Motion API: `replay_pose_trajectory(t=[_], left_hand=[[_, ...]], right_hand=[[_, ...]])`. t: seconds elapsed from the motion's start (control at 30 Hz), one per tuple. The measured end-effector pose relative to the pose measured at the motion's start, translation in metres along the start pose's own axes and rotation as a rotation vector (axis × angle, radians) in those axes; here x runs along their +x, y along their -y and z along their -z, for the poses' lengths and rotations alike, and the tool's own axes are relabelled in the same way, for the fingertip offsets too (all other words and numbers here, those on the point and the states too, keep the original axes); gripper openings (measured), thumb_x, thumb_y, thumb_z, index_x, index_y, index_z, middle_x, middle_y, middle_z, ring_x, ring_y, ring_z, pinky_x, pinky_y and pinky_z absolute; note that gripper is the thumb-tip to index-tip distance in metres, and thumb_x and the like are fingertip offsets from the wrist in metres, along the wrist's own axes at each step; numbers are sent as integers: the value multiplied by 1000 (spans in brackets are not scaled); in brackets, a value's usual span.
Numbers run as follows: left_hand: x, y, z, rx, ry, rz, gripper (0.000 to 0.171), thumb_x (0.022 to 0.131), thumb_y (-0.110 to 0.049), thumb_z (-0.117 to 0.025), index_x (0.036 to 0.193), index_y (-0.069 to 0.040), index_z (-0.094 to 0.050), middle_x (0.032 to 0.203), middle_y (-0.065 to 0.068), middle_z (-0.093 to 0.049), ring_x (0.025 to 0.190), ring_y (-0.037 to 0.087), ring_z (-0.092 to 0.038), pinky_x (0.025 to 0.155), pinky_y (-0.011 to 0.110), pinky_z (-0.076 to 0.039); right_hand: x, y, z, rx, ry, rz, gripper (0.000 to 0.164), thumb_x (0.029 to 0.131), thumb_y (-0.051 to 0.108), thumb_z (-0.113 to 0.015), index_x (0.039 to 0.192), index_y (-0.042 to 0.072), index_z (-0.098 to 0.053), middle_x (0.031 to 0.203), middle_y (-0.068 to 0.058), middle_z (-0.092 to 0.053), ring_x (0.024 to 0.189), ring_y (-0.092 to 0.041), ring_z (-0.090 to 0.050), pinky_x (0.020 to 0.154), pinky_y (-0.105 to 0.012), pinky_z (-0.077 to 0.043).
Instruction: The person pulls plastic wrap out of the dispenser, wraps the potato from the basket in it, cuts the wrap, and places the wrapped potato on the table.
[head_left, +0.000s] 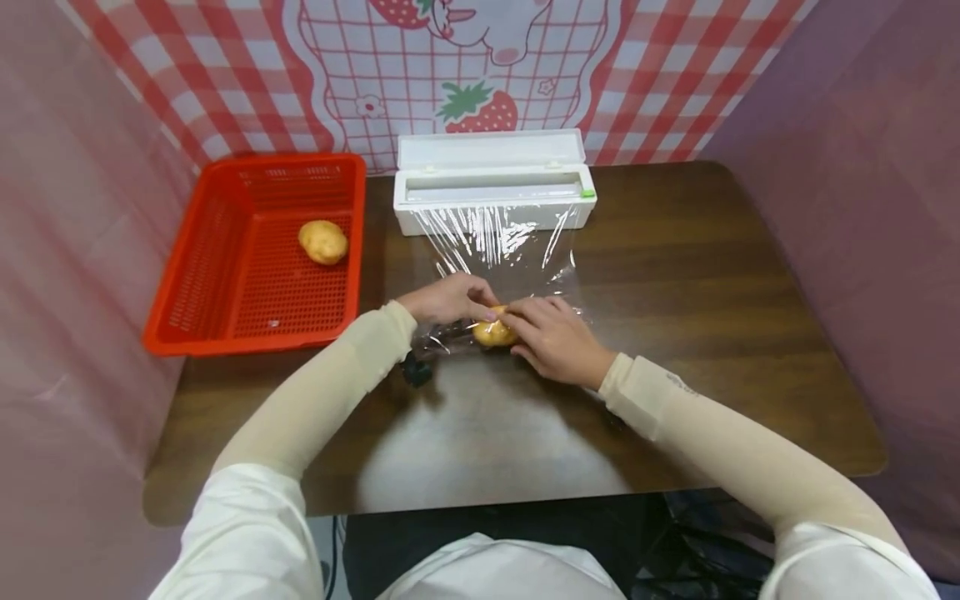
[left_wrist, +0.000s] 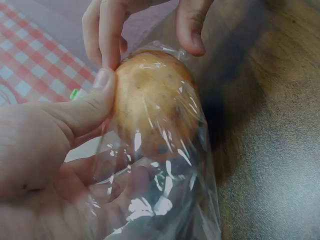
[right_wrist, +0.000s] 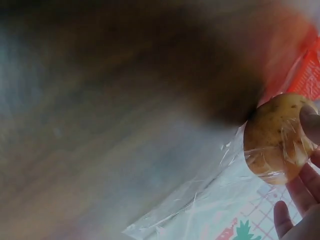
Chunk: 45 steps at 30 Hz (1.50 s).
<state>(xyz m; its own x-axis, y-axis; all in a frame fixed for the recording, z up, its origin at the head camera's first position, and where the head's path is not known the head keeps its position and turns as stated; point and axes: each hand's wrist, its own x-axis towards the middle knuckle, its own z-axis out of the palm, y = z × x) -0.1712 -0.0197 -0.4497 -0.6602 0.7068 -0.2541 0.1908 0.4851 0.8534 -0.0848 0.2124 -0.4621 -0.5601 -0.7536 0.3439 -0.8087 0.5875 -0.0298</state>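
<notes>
A yellow-brown potato (left_wrist: 155, 100) lies under clear cling film (head_left: 517, 250), which runs back to a white dispenser box (head_left: 495, 218). My left hand (head_left: 455, 298) grips the potato from the left: in the left wrist view its thumb (left_wrist: 95, 102) presses the side and its fingers show behind the film. My right hand (head_left: 557, 337) holds it from the right, fingertips on the potato and thumb at its near side. Shiny creases cover the potato, and loose film gathers beside it. In the right wrist view the wrapped potato (right_wrist: 275, 137) sits at the right edge.
At the left stands a red plastic basket (head_left: 358, 250) with another potato (head_left: 323, 242) inside. The box's lid (head_left: 491, 150) is raised, with a green piece (head_left: 587, 193) at its right end. A checked cloth (head_left: 667, 92) hangs behind the wooden table (head_left: 697, 275).
</notes>
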Motion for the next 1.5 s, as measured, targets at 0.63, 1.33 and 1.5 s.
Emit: replay_pose_trajectory(t=[0.63,1.33,1.5], left_hand=[[2,4,9,91,-92,33,29,103,-24,-60,117,-2,-72,103,11,-72,88,25,-66,79,36,-55],[-15,-15,-69,1070,-649,-493,15,88,-6,-62,101,1,-65,111,18,-62,101,33,-61,90,44,-50],[-12,-4,-77,1038,-634,-466,16,89,-3,-60,104,3,-61,129,27,-54,117,38,-55,104,46,-44]], right_hand=[[23,-15,-13,-1,83,-103,65,83,21,-81,139,0,-53,132,-19,-57,122,-36,-52,94,-50,-45],[39,-35,-7,157,187,-280,72,76,24,-83,136,-5,-56,129,-23,-58,114,-39,-58,95,-55,-48],[44,-40,-7,230,241,-326,74,76,21,-82,138,-7,-54,132,-24,-56,111,-38,-60,95,-51,-49]])
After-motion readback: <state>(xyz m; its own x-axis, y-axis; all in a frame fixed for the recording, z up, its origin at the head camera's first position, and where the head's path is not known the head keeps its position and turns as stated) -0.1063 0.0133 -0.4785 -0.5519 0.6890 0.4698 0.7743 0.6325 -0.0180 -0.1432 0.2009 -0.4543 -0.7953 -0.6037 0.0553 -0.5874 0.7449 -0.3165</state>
